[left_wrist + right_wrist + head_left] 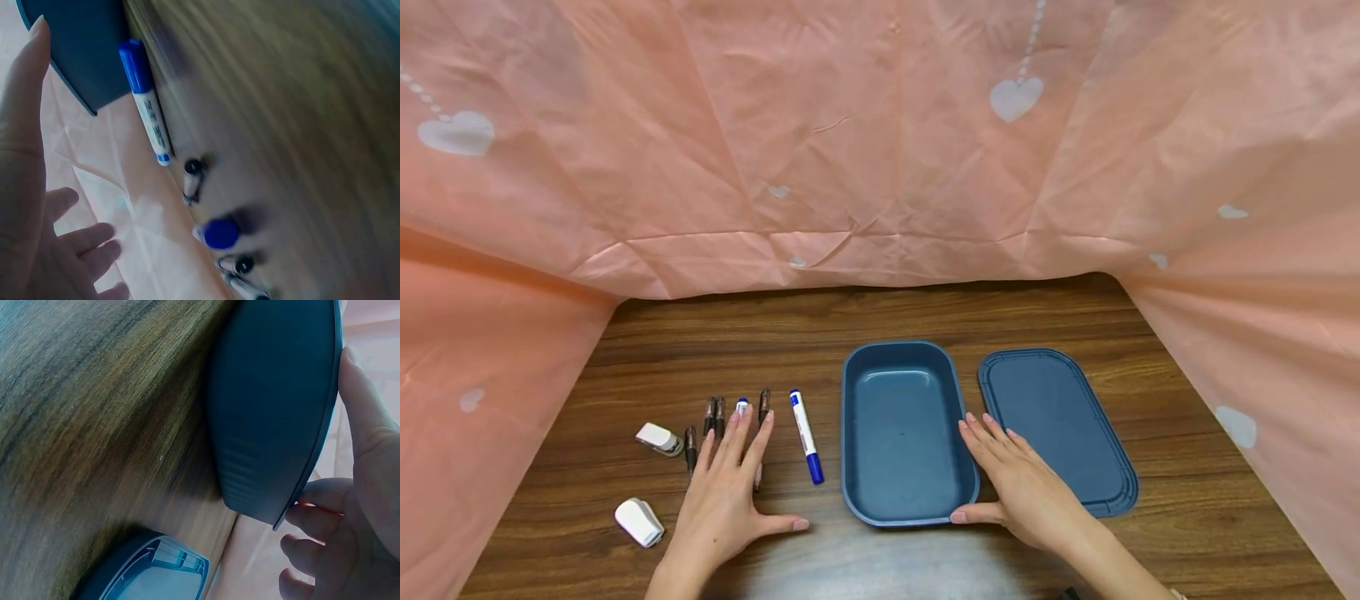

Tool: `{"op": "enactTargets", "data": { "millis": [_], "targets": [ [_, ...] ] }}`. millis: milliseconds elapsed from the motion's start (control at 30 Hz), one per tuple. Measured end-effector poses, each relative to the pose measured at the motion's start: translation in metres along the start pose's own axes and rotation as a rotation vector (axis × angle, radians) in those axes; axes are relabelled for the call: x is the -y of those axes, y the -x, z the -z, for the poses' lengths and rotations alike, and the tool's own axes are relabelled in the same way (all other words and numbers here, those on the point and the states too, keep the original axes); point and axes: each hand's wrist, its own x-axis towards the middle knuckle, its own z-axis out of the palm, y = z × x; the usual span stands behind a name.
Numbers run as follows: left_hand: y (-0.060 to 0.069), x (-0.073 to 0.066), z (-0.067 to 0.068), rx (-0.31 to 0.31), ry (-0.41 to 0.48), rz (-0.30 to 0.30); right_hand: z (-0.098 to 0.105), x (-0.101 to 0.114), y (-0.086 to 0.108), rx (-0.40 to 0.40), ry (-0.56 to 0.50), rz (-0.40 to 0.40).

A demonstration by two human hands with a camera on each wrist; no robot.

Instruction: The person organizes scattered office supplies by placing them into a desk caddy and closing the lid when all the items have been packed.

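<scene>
An empty dark blue rectangular box sits on the wooden table. My right hand touches its near right rim with the thumb and fingertips, fingers fairly straight; in the right wrist view the thumb lies along the rim of the box. To the left, my left hand is spread above several black-capped pens and a marker with a blue end, partly hiding them. It holds nothing. Between that hand and the box lies a blue-and-white marker, seen in the left wrist view too.
A flat blue lid lies right of the box. Two small white objects, one farther back and a nearer one, lie at the left; their kind is unclear. A pink cloth with hearts encloses the table's back and sides.
</scene>
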Motion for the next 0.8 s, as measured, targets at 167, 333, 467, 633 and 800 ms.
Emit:
{"op": "enactTargets", "data": {
  "millis": [167,333,467,633,800],
  "targets": [
    [0.005,0.011,0.001,-0.101,0.03,0.009,0.002,0.001,-0.001,0.022,-0.008,-0.016],
    [0.013,0.022,0.004,-0.122,-0.037,0.025,0.003,0.002,-0.002,0.029,-0.007,-0.022],
    [0.021,0.031,0.008,-0.106,-0.058,0.066,0.003,0.002,-0.002,0.027,-0.003,-0.02],
    [0.034,0.047,0.013,-0.1,-0.064,0.116,0.002,0.001,-0.002,0.024,-0.001,-0.018],
    [0.054,0.067,0.02,-0.094,-0.084,0.181,0.002,0.001,-0.001,0.02,-0.001,-0.014]
  ]
}}
